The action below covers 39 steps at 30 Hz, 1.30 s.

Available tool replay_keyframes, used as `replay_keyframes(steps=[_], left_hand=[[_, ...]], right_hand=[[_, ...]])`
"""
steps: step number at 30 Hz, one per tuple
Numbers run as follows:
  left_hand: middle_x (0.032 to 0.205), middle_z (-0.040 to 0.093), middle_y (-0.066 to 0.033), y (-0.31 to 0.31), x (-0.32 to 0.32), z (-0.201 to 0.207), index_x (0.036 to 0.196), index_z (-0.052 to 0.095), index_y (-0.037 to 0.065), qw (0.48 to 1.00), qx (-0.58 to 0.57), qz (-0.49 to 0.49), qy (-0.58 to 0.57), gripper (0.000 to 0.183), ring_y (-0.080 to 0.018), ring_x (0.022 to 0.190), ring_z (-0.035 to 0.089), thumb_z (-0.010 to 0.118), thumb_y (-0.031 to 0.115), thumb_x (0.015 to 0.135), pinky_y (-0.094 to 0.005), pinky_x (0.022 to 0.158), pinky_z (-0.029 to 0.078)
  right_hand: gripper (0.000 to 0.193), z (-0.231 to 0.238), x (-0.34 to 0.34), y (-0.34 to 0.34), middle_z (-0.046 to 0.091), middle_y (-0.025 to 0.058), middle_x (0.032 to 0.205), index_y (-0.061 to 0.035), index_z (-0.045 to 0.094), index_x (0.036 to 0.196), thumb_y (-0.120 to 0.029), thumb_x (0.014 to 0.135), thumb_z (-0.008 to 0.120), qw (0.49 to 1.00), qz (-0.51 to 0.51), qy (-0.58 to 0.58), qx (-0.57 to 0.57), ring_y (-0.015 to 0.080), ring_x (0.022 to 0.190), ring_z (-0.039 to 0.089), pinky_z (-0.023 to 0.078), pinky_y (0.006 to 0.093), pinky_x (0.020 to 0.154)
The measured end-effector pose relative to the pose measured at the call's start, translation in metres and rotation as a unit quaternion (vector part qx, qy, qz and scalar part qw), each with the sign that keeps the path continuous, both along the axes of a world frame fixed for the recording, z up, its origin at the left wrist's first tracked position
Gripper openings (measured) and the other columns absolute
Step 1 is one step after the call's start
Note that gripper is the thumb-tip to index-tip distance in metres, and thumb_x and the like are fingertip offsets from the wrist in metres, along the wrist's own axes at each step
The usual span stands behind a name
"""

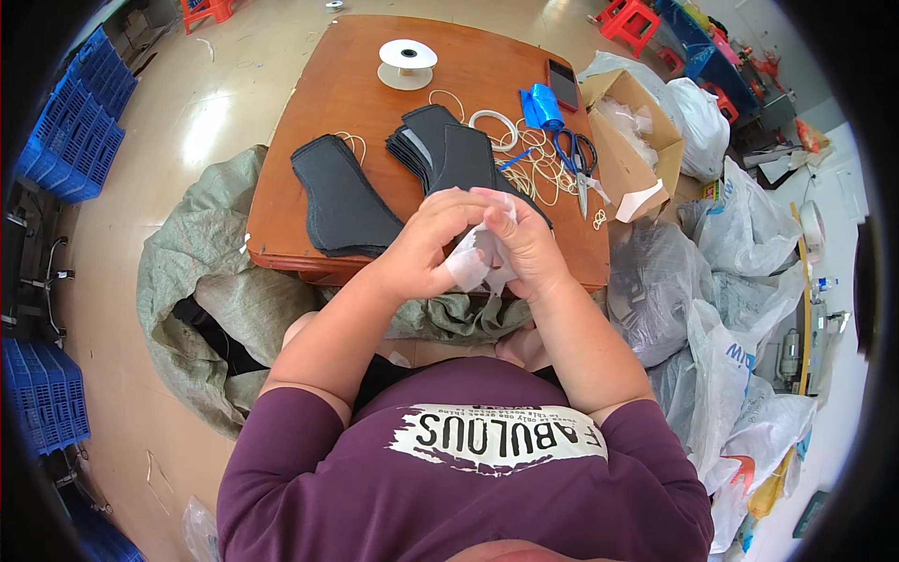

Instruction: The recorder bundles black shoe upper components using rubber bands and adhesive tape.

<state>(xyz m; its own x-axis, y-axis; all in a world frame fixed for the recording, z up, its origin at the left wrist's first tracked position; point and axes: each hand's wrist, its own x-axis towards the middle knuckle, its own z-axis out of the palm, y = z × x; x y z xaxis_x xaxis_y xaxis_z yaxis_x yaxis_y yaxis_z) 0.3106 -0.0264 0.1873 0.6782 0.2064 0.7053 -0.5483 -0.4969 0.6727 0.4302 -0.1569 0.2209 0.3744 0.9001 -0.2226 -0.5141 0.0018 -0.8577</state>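
Observation:
Over the near edge of the wooden table (309, 103), both my hands are together around a thin white tissue (478, 258). My left hand (423, 245) is closed on its left side, and my right hand (536, 248) grips it from the right, fingertips of both meeting at the top. Crumpled, the tissue hangs down between the palms. Just beyond my left hand lies a stack of black sole-shaped pieces (342, 197). A second, fanned stack of black pieces (459, 155) lies behind my fingers, partly hidden by them.
Right of the stacks are scissors (578, 169), loose rubber bands (543, 173), a blue roll (541, 106), a phone (562, 84) and a white ring (493, 131). A white spool (406, 64) stands farther back. A cardboard box (646, 140) and plastic bags (749, 215) crowd the right; a green sack (201, 253) lies left.

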Motion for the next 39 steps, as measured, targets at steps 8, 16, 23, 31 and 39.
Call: replay_keyframes(steps=[8,16,23,31,39], left_hand=[[0.137,0.051,-0.0045,0.004,-0.017,0.026,0.124,0.063,0.02,0.953,0.232,0.087,0.176,0.057,-0.0323,0.137,0.039,0.071,0.012,0.068,-0.0574,0.115,0.023],[0.14,0.052,-0.0008,-0.009,-0.005,0.004,0.123,0.064,0.021,0.884,0.364,0.184,0.23,0.056,-0.0252,0.138,0.039,0.066,0.001,0.071,-0.0566,0.113,0.026],[0.125,0.064,-0.0101,-0.001,0.009,0.03,0.116,0.066,0.009,0.909,0.27,0.306,0.088,0.048,-0.0281,0.117,0.061,0.058,-0.007,0.071,-0.0421,0.103,0.045],[0.133,0.059,-0.0159,0.006,0.046,0.071,0.124,0.062,0.004,0.791,0.398,0.464,0.018,0.049,-0.0336,0.124,0.056,0.053,-0.007,0.077,-0.0436,0.103,0.045],[0.144,0.046,-0.0216,-0.021,0.05,0.013,0.134,0.054,0.007,0.781,0.359,0.343,0.378,0.054,-0.0399,0.136,0.04,0.056,0.005,0.08,-0.0482,0.112,0.034]], right_hand=[[0.015,-0.009,0.049,-0.069,0.062,0.0087,0.084,-0.0092,0.055,0.072,-0.005,0.081,0.066,0.994,-0.054,0.039,0.086,0.0181,0.075,0.062,0.049,0.0291,0.055],[0.007,-0.075,0.108,-0.133,0.053,0.002,0.083,-0.0118,0.054,0.092,-0.014,0.096,0.059,0.969,-0.104,0.135,0.176,0.014,0.067,0.049,0.044,0.0283,0.053],[0.038,-0.098,0.097,-0.096,0.034,-0.0024,0.056,-0.0147,0.061,0.108,-0.048,0.1,0.046,0.966,-0.04,0.196,0.162,0.0106,0.047,0.031,0.026,0.0261,0.045],[0.027,-0.088,0.099,-0.081,0.031,-0.0015,0.055,-0.0107,0.063,0.11,-0.031,0.101,0.047,0.938,-0.02,0.232,0.257,0.0128,0.048,0.031,0.025,0.0288,0.047],[0.045,-0.071,0.099,-0.081,0.038,-0.0015,0.063,-0.0108,0.044,0.138,-0.011,0.093,0.046,0.956,0.043,0.248,0.151,0.0101,0.05,0.04,0.04,0.0278,0.046]])
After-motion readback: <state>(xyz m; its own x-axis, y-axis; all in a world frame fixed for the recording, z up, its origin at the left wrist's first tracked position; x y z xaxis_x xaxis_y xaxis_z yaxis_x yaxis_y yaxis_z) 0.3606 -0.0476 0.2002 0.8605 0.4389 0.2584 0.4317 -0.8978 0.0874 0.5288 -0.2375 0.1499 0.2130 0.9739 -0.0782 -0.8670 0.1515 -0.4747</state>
